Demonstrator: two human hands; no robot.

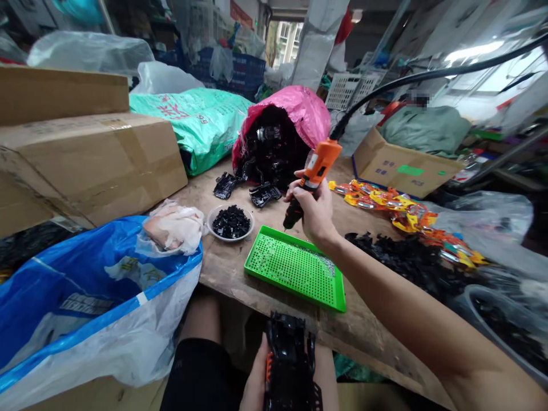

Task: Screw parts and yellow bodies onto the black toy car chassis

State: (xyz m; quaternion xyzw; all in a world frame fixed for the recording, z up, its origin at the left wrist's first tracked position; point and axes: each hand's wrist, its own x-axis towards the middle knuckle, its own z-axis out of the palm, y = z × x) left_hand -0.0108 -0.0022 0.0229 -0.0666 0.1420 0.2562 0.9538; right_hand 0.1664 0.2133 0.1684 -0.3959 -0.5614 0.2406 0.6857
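In my right hand [317, 208] is an orange and black electric screwdriver [320, 162], its tip pointing down over the far edge of a green perforated tray [295, 291]. Small silvery screws [327, 264] lie in that tray, heaped toward its right side. My left hand [256, 377] grips a black plastic toy car chassis [291, 357] low in front of my lap. An orange part shows along the chassis's left side. Left of the tray stands a white bowl [209, 220] full of small black plastic parts [232, 221].
A pink sack [306, 111] spills black parts at the back. Orange and yellow pieces [385, 202] and black parts [398, 257] cover the right. Cardboard boxes [85, 165] and a blue-lined bag [55, 285] stand left. The screwdriver's cable [411, 74] runs up right.
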